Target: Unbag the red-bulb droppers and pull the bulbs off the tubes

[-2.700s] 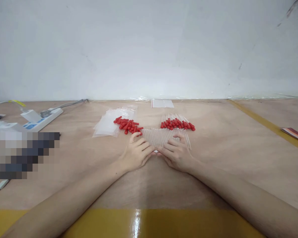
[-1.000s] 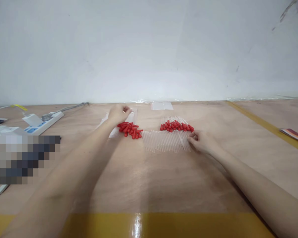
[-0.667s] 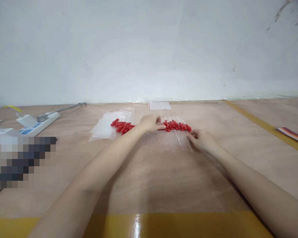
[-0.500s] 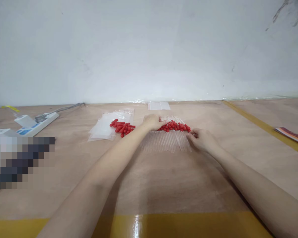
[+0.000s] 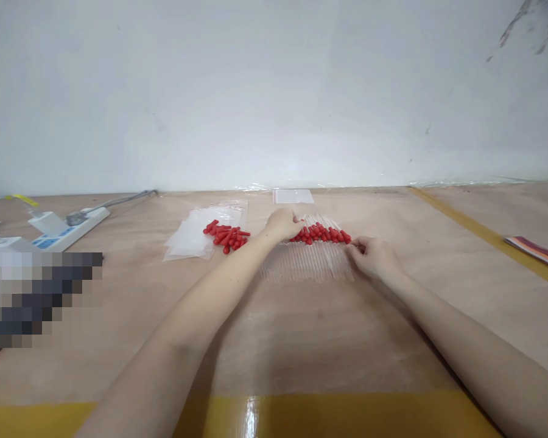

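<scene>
Thin clear tubes (image 5: 305, 261) lie side by side in a row on the table. Red rubber bulbs (image 5: 322, 233) are heaped across their upper part, with more tube ends showing behind. My left hand (image 5: 283, 224) rests over the left end of this heap, fingers curled down among bulbs and tubes; what they hold is hidden. At the right end, my right hand (image 5: 369, 254) has thumb and fingers pinched together beside the last bulb; anything between them is too small to make out. Left of my left forearm, a second pile of red bulbs (image 5: 228, 236) lies partly on clear plastic bags (image 5: 187, 234).
A small plastic bag (image 5: 293, 196) lies by the wall. At the left stand a white power strip (image 5: 94, 218) with plugs and a grey cable, plus a blurred-out dark object (image 5: 41, 298). A striped strip (image 5: 536, 252) lies at the right on yellow tape (image 5: 466, 225).
Both hands stay at the two ends of the row, almost still. The whole view has shifted very slightly; the piles and bags look the same.
</scene>
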`<state>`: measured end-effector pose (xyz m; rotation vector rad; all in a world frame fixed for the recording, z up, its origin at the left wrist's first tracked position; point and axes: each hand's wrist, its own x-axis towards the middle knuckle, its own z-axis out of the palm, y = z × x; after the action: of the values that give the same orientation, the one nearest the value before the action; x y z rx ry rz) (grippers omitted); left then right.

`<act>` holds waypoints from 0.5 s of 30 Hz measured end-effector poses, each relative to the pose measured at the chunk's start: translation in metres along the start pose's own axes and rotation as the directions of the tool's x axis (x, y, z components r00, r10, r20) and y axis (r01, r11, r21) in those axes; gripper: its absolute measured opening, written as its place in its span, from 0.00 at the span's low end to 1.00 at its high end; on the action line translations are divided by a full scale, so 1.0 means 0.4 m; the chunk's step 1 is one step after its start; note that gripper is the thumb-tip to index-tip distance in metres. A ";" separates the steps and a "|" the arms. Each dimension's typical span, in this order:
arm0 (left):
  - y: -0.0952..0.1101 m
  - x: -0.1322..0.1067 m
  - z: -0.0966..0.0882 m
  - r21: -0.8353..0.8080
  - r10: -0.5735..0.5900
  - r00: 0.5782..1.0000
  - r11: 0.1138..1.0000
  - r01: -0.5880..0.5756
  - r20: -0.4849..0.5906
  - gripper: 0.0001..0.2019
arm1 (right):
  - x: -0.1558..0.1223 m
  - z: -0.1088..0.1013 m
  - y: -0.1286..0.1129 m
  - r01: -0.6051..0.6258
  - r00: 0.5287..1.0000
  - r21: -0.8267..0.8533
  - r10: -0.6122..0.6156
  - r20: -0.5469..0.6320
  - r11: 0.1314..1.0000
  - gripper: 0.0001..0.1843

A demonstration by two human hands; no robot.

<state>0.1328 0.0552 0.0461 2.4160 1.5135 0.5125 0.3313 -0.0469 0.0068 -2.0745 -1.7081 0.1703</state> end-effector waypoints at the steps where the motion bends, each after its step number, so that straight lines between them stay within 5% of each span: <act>1: -0.007 -0.013 -0.010 -0.013 0.004 1.000 1.000 -0.004 -0.022 0.10 | -0.001 0.001 0.000 0.002 1.000 0.026 -0.001 -0.023 1.000 0.13; 5: -0.058 -0.114 -0.061 -0.059 0.116 0.975 0.990 -0.129 -0.191 0.06 | -0.015 0.005 -0.018 0.216 0.939 0.106 -0.176 -0.295 0.971 0.14; 8: -0.118 -0.221 -0.079 -0.013 0.346 0.895 0.931 -0.364 -0.281 0.06 | -0.046 0.015 -0.059 0.489 0.730 -0.015 -0.419 -0.540 0.872 0.14; 11: -0.171 -0.316 -0.070 0.078 0.527 0.786 0.843 -0.533 -0.323 0.05 | -0.091 0.031 -0.117 0.671 0.550 -0.187 -0.651 -0.523 0.717 0.18; 15: -0.199 -0.382 -0.049 0.116 0.647 0.688 0.751 -0.651 -0.330 0.06 | -0.135 0.052 -0.183 0.787 0.424 -0.294 -0.822 -0.380 0.542 0.19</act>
<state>-0.0016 -0.0478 0.0080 2.9346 0.6593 1.1397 0.2455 -0.0834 0.0082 -0.9388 -2.1513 -0.6778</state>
